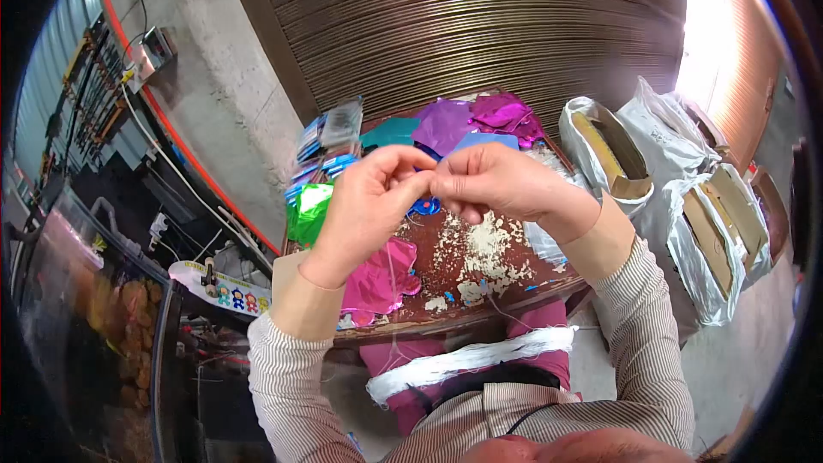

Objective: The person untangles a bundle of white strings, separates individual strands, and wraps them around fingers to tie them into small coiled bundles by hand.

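My left hand (377, 197) and my right hand (493, 182) meet over the table, thumbs and fingertips pinched together at one spot. A thin white thread (392, 270) runs down from below my left hand toward a skein of white thread (480, 362) across my lap. I cannot tell what the right fingertips hold. Just beneath the hands is a small shiny blue piece (426, 206). Green foil (310, 213) lies left of my left hand, and pink foil (381, 279) spreads below it.
The worn red table (429, 249) has peeling patches. Purple foil (443, 124), magenta foil (507, 117) and teal foil (396, 133) lie at its back, beside clear packets (341, 124). White bags with cardboard (707, 244) stand at right. A ribbed shutter (480, 17) rises behind.
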Action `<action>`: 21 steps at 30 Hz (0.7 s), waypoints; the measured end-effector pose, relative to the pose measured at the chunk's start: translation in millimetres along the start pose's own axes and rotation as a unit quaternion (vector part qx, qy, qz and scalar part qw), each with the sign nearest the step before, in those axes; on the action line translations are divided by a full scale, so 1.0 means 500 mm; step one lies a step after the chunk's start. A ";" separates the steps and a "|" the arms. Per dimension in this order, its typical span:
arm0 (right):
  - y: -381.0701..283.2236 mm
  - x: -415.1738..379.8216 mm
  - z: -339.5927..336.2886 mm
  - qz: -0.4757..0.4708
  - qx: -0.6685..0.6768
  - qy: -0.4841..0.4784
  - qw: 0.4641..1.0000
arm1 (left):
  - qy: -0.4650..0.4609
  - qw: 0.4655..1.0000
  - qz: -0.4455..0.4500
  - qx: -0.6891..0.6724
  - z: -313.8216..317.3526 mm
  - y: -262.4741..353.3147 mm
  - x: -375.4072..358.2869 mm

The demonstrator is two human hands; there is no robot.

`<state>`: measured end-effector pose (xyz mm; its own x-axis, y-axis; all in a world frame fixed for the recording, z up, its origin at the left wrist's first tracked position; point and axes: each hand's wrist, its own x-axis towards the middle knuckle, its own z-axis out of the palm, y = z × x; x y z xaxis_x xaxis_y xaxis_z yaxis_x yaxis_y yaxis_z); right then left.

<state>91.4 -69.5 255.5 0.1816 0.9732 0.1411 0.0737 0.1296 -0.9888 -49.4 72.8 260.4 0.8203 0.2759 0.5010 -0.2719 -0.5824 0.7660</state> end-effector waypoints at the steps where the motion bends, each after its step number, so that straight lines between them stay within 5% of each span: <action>1: 0.009 0.006 -0.008 0.019 0.003 -0.024 1.000 | 0.013 0.997 -0.044 -0.065 0.002 -0.010 -0.007; 7: 0.087 0.008 -0.045 0.019 0.046 0.053 0.997 | -0.045 0.981 -0.186 -0.020 -0.046 -0.066 -0.070; 9: 0.121 0.017 -0.033 -0.121 -0.179 0.097 0.972 | -0.041 0.982 -0.184 -0.006 -0.043 -0.071 -0.082; 11: 0.144 0.017 -0.021 -0.248 -0.390 0.134 0.877 | -0.040 0.982 -0.187 0.002 -0.032 -0.081 -0.094; 12: 0.148 0.017 -0.016 -0.245 -0.391 0.132 0.877 | -0.039 0.981 -0.189 -0.001 -0.025 -0.090 -0.099; 16: 0.151 0.037 0.017 -0.013 -0.247 -0.015 0.969 | -0.027 0.995 -0.096 -0.023 0.006 -0.145 -0.104; 17: 0.154 0.038 0.020 -0.014 -0.248 -0.016 0.969 | -0.025 0.995 -0.095 -0.023 0.016 -0.159 -0.107; 21: 0.185 0.028 0.032 0.127 0.053 0.006 0.990 | 0.064 0.938 -0.163 -0.299 0.075 -0.208 -0.141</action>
<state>84.8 -40.9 165.4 0.1917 0.9748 -0.1136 -0.0798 -0.0999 -0.9918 -60.2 85.2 130.5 0.8519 0.4773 0.2154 -0.2824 0.0725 0.9566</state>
